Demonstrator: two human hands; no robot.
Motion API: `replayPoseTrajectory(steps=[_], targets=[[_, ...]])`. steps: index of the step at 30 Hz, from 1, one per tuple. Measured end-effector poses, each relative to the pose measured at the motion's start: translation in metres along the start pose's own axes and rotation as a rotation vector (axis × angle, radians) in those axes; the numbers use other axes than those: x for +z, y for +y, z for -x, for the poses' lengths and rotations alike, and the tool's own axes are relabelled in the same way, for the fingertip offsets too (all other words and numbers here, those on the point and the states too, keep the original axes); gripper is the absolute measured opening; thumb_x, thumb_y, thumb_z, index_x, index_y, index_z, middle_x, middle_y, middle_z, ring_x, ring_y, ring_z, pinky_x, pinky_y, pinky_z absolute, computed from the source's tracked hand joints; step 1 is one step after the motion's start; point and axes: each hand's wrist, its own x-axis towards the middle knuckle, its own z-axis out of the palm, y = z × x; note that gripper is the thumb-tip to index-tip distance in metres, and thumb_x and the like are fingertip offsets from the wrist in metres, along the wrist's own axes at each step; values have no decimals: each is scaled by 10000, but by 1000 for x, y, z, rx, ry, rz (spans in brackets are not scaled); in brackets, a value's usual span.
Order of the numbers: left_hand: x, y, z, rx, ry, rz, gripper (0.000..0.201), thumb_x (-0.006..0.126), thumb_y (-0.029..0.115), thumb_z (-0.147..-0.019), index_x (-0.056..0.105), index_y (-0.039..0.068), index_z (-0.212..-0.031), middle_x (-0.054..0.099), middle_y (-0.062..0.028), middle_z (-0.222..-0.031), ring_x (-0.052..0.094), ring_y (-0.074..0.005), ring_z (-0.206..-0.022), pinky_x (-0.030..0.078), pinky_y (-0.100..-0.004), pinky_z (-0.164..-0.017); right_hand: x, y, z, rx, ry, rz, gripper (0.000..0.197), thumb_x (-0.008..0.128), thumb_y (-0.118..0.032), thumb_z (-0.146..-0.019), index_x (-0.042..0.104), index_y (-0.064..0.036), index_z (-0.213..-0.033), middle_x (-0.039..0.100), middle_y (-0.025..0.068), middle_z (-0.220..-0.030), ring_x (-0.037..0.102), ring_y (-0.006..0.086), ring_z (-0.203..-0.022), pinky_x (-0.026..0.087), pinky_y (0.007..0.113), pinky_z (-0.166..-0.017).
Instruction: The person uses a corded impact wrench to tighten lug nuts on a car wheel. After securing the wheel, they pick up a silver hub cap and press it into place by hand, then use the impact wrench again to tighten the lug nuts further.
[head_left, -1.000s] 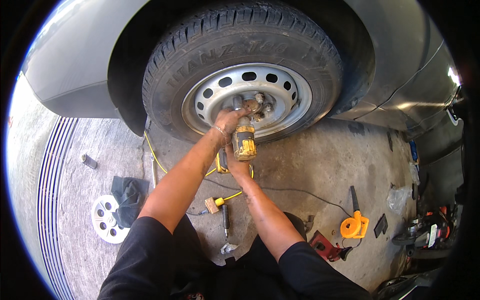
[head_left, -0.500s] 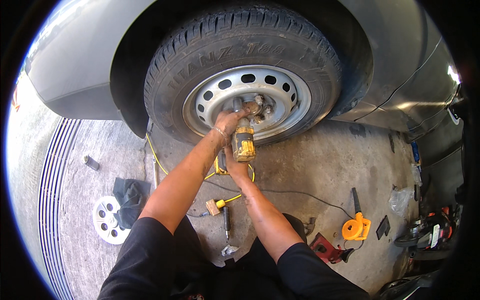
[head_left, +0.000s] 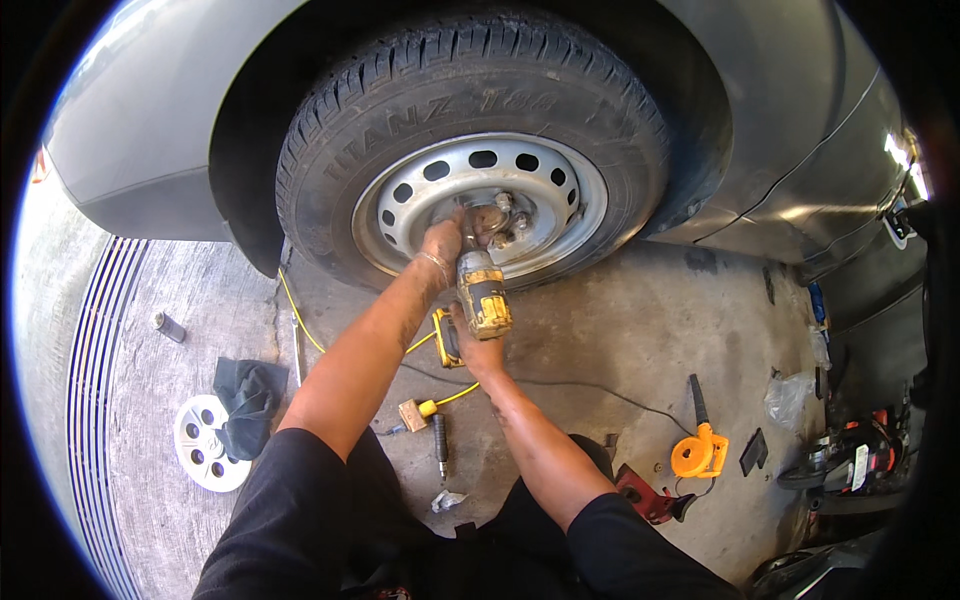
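A yellow and black impact wrench [head_left: 484, 300] points up at the wheel, its nose by the hub. My right hand [head_left: 478, 345] is closed round its handle, below the body. My left hand [head_left: 443, 242] is beside the wrench's nose at the left of the hub. Its fingers are bent together at the wheel, and what they hold is hidden. The silver steel wheel rim [head_left: 400, 170] sits in a black tire [head_left: 330, 150] under the grey fender. Several lug nuts [head_left: 503, 202] show at the right of the hub.
A white wheel cover [head_left: 188, 440] lies left under a dark cloth [head_left: 248, 400]. A yellow cord with a plug block [head_left: 412, 414] and a black-handled tool [head_left: 440, 445] lie near my legs. An orange blower [head_left: 700, 452], a red tool [head_left: 645, 495] and a plastic bag [head_left: 788, 400] are at right.
My left hand has slid off the front of the wrench's nose to its left side. The wrench has dropped slightly, away from the hub. The whole view has shifted a little.
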Motion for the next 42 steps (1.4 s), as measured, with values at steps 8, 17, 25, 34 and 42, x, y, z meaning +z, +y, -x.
replayPoseTrajectory(steps=[8,17,25,34,42], targets=[[27,-23,12,42,-30,135,243,427,326,-1060,533,123,-1143,591,-47,-876,633,-221,-756,555,-407,-675,-45,-6,7,85,60,-76,187,689,-184,-921,664,-32,-1026,686,43,-952,630,162,-856,509,341,-769],[37,-7,26,22,-173,-19,292,487,371,-1045,543,111,-1166,644,-93,-1067,655,-276,-928,559,-469,-880,-79,-15,-10,107,-7,-316,146,682,-130,-874,664,-47,-992,654,21,-884,630,148,-814,514,323,-751],[6,35,29,36,-231,-362,271,648,254,-959,659,61,-1150,679,-79,-1061,684,-185,-907,592,-284,-796,-102,-17,-34,257,-193,-607,402,680,-107,-766,637,-31,-1159,693,70,-1054,641,174,-832,532,331,-782],[0,57,32,-9,-267,-520,265,682,219,-923,656,53,-1128,654,-61,-1029,674,-157,-878,603,-256,-786,-118,-27,-39,304,-308,-658,465,707,-128,-739,628,-49,-1191,687,77,-1072,639,171,-839,542,349,-802],[9,60,38,-81,-289,-496,225,661,183,-908,642,41,-1082,658,-73,-983,671,-164,-839,609,-271,-777,-134,-37,-35,222,-312,-585,475,707,-124,-748,629,-48,-1211,689,79,-1080,649,169,-880,553,348,-813]])
